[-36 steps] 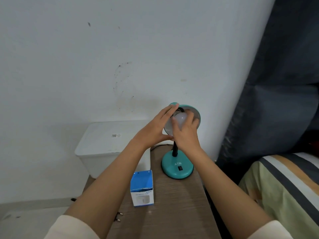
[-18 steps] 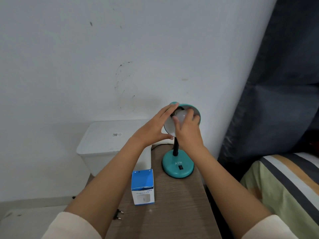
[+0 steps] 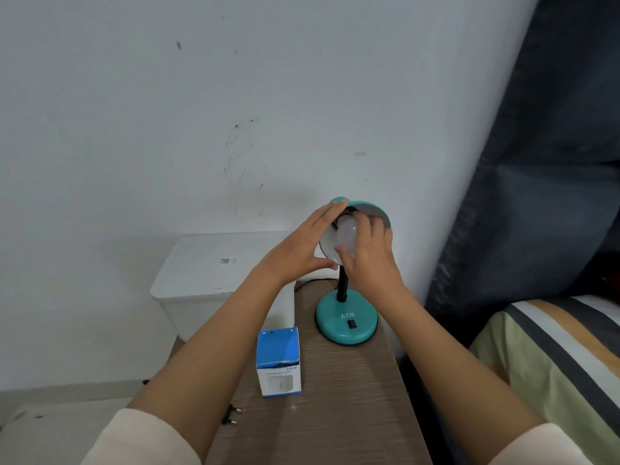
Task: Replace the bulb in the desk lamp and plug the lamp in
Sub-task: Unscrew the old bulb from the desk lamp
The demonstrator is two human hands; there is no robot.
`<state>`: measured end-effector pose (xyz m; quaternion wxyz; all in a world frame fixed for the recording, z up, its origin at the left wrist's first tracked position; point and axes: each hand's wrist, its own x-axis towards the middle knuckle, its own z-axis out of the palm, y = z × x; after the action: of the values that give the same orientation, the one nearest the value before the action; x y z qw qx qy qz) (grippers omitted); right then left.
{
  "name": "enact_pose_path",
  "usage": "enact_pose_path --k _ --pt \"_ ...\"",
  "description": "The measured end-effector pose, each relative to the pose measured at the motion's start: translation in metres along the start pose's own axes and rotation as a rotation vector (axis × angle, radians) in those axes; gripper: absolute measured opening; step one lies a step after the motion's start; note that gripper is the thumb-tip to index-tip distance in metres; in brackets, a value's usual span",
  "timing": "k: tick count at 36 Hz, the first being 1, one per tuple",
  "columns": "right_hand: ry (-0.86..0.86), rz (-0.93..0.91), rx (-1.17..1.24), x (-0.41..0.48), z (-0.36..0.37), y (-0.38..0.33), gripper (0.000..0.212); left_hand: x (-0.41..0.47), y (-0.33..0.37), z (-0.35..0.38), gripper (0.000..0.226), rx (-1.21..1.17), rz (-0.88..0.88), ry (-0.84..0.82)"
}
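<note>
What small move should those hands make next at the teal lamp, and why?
Probably a twist of the round white bulb: the right hand curls its fingers round it inside the teal lamp shade, which the left hand steadies with straight fingers. The black two-pin plug lies loose on the brown wooden table, so plugging in comes later.

One view only: wide-angle camera on the person's head, looking forward and down along both forearms (image 3: pixel 208 347). It faces the wall (image 3: pixel 302 95) and sits close over the table (image 3: pixel 335 414). Lamp (image 3: pixel 347 322) is near frame centre. Curtain (image 3: pixel 536 196) and bed (image 3: pixel 553 364) fill the right side.
</note>
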<state>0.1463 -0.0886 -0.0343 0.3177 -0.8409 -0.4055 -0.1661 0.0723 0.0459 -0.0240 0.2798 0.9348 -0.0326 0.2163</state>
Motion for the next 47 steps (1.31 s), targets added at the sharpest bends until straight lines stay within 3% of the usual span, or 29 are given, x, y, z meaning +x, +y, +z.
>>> enact_pose_path --k 2,10,14,20,25,31,37,43,47 --pt "0.060 -0.077 -0.125 -0.005 0.000 0.006 0.064 0.000 0.000 0.000 0.102 0.007 0.009 0.000" --pt "0.062 -0.150 -0.167 -0.009 -0.001 0.014 0.067 0.000 0.002 0.002 0.102 0.021 0.026 -0.004" --pt "0.012 -0.093 -0.053 -0.012 0.006 0.009 0.066 0.001 0.003 0.004 0.101 0.028 0.035 0.002" --pt "0.058 0.122 0.334 -0.007 0.006 -0.007 0.041 -0.001 0.003 0.006 0.097 -0.006 0.021 0.015" --pt "0.024 0.252 0.331 -0.003 0.003 -0.005 0.051 -0.001 0.002 0.006 0.103 0.002 0.005 -0.001" --pt "0.082 0.108 0.243 -0.005 0.010 0.001 0.060 -0.002 0.004 0.006 0.100 0.005 0.027 0.017" --pt "0.023 0.299 0.397 -0.001 0.004 -0.008 0.061 -0.001 0.004 0.007 0.099 0.004 0.016 0.023" --pt "0.085 0.200 0.339 -0.008 0.009 -0.005 0.057 -0.003 0.003 0.006 0.100 0.005 0.029 0.034" --pt "0.067 0.360 0.499 -0.003 0.007 -0.013 0.060 -0.003 0.002 0.008 0.098 0.016 0.024 0.034"
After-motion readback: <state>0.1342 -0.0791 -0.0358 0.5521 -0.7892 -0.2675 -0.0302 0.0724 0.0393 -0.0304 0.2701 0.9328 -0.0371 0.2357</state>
